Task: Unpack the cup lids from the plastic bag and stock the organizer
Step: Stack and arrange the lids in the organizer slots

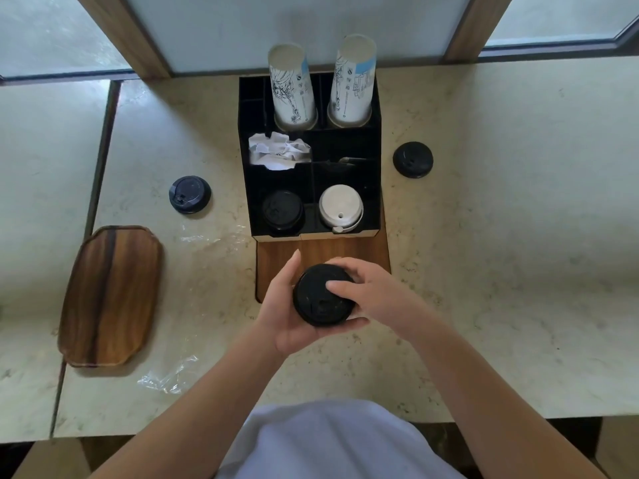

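My left hand [290, 312] cups a stack of black lids [323, 294] from below while my right hand [366, 292] grips its top, just before the organizer [375, 188], where black lids [283, 210] and white lids [340, 206] sit in front compartments; the plastic bag [166, 378] lies crumpled at my left.

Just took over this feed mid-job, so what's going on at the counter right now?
A person holds a stack of black lids in both hands, just in front of the black organizer. The left hand cradles it from below and the right hand grips it from the side, thumb on top. The organizer's front compartments already hold black lids and white lids. Two loose black lids lie on the counter, one on the left and one on the right. Clear plastic wrap lies nearby.
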